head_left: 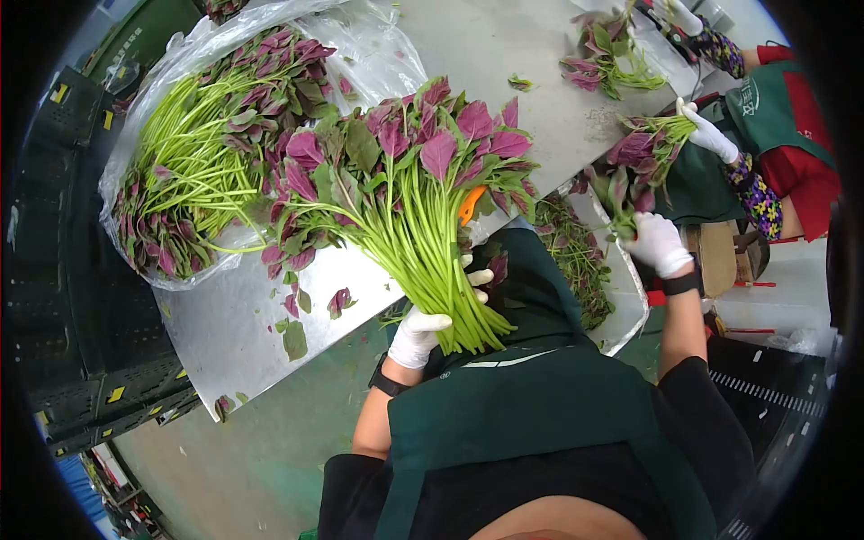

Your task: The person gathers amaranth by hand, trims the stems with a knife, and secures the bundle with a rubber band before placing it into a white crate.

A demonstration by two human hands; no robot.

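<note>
My left hand (418, 335), in a white glove, is closed around the lower stems of a large bunch of red amaranth (423, 216). Its purple and green leaves fan out over the table edge. An orange piece (470, 205), whose kind I cannot make out, shows among the leaves. My right hand (659, 245), also white-gloved, is closed on a few loose amaranth leaves (621, 200) above a white-lined bin (637, 301). Leafy trimmings (576, 256) lie in that bin.
More amaranth (211, 153) lies in a clear plastic bag (121, 171) on the metal table (216, 333), with stray leaves (295, 340) nearby. Black crates (99, 360) stand at left. A co-worker in a green apron (765, 108) holds amaranth (652, 148) at upper right.
</note>
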